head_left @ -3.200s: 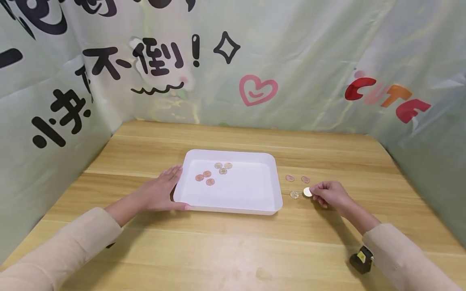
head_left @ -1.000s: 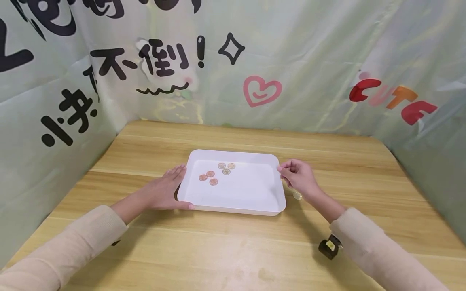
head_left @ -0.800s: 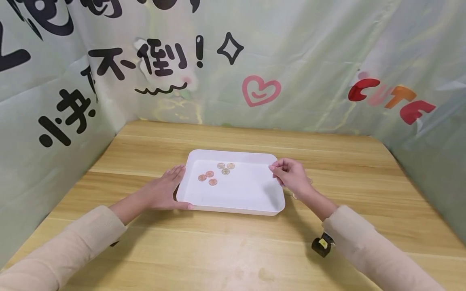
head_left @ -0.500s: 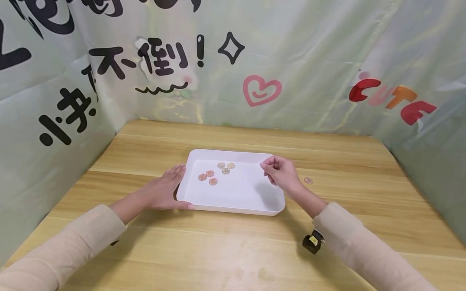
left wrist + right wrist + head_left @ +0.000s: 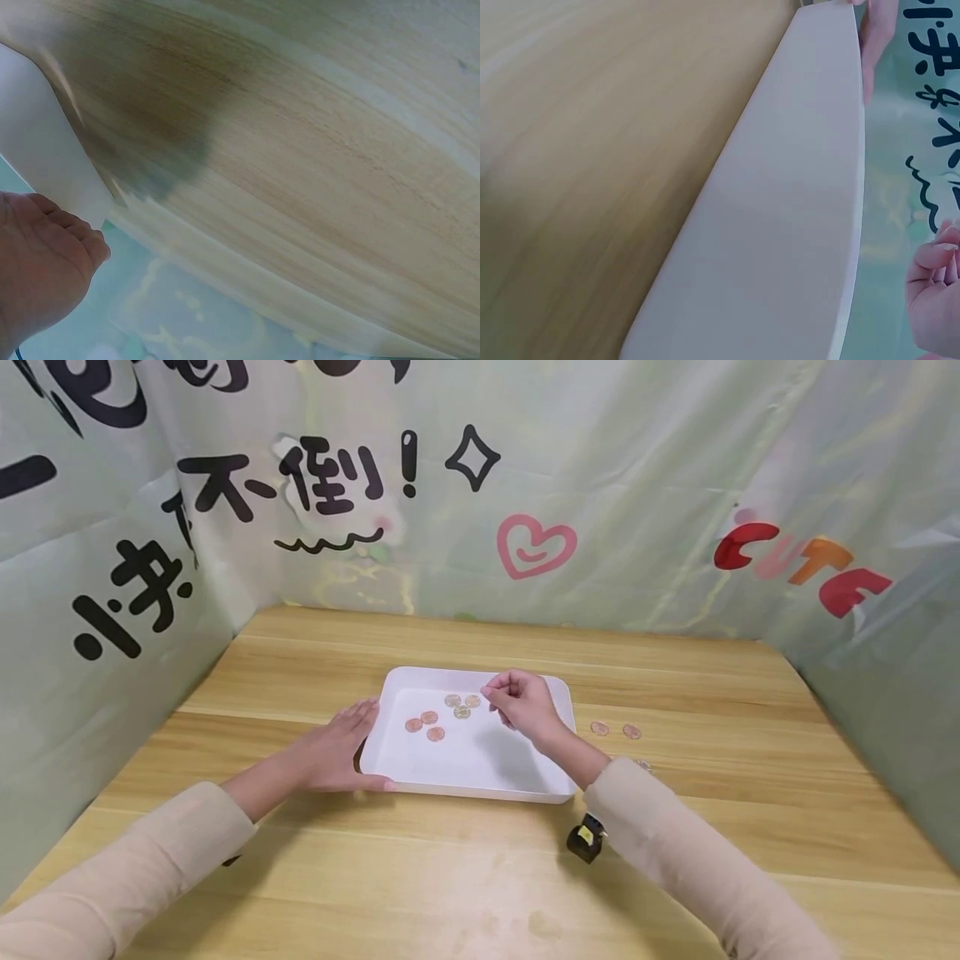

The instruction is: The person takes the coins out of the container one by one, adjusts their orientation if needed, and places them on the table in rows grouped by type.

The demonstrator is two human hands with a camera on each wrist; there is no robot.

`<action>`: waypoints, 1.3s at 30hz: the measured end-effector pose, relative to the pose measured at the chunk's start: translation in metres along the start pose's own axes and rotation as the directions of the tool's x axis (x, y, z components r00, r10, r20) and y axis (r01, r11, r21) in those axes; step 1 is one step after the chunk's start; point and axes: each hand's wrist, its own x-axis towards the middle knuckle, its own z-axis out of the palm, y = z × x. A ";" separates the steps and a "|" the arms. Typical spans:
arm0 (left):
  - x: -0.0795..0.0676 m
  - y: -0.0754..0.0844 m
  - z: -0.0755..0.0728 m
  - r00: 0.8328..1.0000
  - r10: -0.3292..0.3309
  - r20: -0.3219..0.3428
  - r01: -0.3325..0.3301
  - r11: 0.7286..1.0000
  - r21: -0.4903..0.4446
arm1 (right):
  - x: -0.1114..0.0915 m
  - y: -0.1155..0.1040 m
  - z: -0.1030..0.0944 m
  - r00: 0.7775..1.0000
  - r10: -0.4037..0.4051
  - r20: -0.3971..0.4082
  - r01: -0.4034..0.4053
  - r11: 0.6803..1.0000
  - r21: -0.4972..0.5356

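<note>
A white shallow tray [image 5: 420, 768] sits on the wooden table, holding several round coins in two small clusters. Copper-coloured coins [image 5: 436, 735] lie to the left and gold-coloured coins [image 5: 462, 712] farther back. My left hand [image 5: 333, 756] rests against the tray's left side, fingers fairly straight, thumb along the near edge. Over the tray, right of the gold-coloured coins, my right hand [image 5: 525, 703] has thumb and fingertips pinched together; the coin it took earlier is hardly visible there. The right wrist view shows the tray's outer wall [image 5: 780, 202] and my curled fingers at lower right.
Right of the tray, two reddish coins [image 5: 600, 727] lie on the table, with a coin [image 5: 643, 766] partly covered by my right sleeve nearer. A black device [image 5: 586, 839] hangs beneath that sleeve. A printed cloth backdrop [image 5: 630, 460] encloses the table's back and sides.
My right hand pinched a pale coin from the table right of the tray, then travelled left across the tray's right wall toward the gold-coloured coins. The left hand stays at the tray.
</note>
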 end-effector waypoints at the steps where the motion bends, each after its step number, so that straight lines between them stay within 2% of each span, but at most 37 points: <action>1: 0.000 0.000 0.000 1.000 0.000 -0.002 0.000 1.000 -0.001 | 0.002 0.000 0.004 1.000 -0.008 0.011 0.008 1.000 0.007; 7: 0.000 0.000 -0.001 1.000 -0.003 0.003 0.003 1.000 -0.004 | 0.011 0.003 0.027 0.999 -0.009 0.045 0.010 1.000 -0.012; 19: -0.001 -0.001 -0.003 1.000 0.002 0.006 -0.002 1.000 -0.007 | 0.022 0.015 0.062 0.994 0.075 0.076 -0.064 0.988 -0.142; 23: 0.000 -0.001 -0.002 1.000 0.002 0.005 -0.002 1.000 -0.003 | 0.025 0.020 0.067 0.988 0.124 0.090 -0.104 0.975 -0.197; 28: 0.000 -0.001 -0.001 1.000 0.006 0.006 -0.006 1.000 0.002 | 0.028 0.025 0.067 0.977 0.183 0.113 -0.140 0.940 -0.311; 34: 0.001 -0.001 0.000 1.000 -0.003 0.011 0.003 1.000 0.002 | 0.030 0.030 0.069 0.983 0.155 0.096 -0.102 0.904 -0.415; 39: 0.001 -0.002 0.001 1.000 -0.003 0.006 0.003 1.000 0.001 | 0.031 0.032 0.069 0.986 0.123 0.114 -0.060 0.893 -0.447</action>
